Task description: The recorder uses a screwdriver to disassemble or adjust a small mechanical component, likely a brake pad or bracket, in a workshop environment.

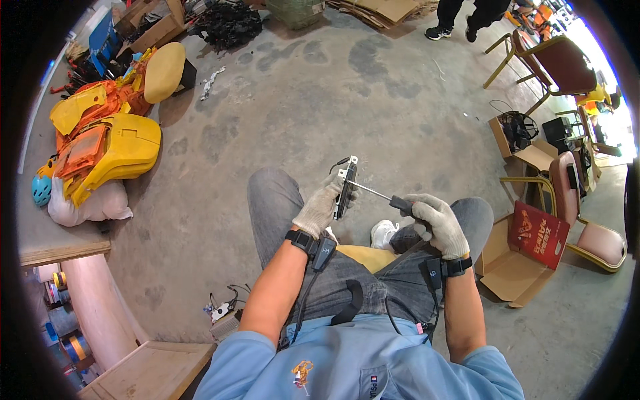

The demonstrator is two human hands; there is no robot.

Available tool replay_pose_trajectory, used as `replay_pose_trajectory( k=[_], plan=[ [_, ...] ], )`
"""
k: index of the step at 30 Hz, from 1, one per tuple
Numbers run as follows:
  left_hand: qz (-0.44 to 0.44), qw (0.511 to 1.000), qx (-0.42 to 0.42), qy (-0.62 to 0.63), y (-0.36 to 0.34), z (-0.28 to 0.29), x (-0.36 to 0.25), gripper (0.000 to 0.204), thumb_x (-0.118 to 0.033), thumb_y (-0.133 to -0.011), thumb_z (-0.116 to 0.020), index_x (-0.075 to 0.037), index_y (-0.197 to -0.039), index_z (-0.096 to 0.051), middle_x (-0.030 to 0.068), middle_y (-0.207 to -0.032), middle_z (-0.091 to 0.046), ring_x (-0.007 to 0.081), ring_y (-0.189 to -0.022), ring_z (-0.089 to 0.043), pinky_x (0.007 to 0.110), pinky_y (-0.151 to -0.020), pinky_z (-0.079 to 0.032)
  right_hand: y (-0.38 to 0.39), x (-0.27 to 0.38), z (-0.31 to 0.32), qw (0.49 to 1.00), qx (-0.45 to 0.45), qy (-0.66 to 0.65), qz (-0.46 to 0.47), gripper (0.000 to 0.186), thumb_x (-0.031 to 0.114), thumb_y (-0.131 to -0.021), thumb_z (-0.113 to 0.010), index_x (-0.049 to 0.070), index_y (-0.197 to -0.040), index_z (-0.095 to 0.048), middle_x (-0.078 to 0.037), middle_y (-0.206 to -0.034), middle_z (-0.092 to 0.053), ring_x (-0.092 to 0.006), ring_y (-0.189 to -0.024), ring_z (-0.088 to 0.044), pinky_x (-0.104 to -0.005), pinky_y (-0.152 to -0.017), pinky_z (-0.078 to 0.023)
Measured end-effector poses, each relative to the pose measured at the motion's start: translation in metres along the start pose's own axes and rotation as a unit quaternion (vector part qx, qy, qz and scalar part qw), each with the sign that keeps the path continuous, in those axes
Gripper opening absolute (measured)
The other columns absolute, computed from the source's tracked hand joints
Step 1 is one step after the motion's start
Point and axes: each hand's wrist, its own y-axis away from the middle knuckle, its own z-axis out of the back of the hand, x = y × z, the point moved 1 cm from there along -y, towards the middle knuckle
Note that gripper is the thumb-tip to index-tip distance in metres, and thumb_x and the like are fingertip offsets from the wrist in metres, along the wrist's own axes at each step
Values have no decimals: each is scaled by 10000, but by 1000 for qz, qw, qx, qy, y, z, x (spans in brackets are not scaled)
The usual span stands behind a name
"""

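My gloved left hand (321,208) is closed around a slim black part with metal end tabs (346,190), held upright above my lap; its exact kind does not show. A short dark cable sticks out near its top. In my gloved right hand (437,223) is a screwdriver (380,193), gripped by its dark handle. The shaft points left, and its tip meets or nearly meets the upper part of the black piece; which of the two I cannot tell. Gloves hide most of my fingertips.
Yellow and orange plastic shells (123,150) lie heaped at the left. An open cardboard box (510,267) and a tipped chair (567,193) lie at the right. Another person's shoes (440,32) stand at the far side. A wooden bench (150,373) is at the lower left.
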Motion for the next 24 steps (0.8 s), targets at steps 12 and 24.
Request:
replay_pose_trajectory(
  k=[12, 24],
  plan=[
    [-36, 983, 15, -180, 3, -3, -5, 519, -413, -1157, -508, -158, -1608, -524, -19, -1196, -695, 74, -999, -645, 242, -862, -540, -22, -24, 19, 786, 49, 380, 485, 379, 89, -917, -685, -36, -1274, -716, -57, -923, -709, -87, -667, -592, -230, -532, -422],
    [5, 996, -44, -83, -11, 19, 17, 507, -509, -1085, -617, -49, -1296, -615, 93, -998, -721, 205, -843, -735, 388, -778, -664, -19, -23, 22, 991, 68, -72, -93, 373, 402, -1058, -638, 61, -1134, -770, 16, -835, -681, -37, -499, -394, -239, -428, -307]
  ],
)
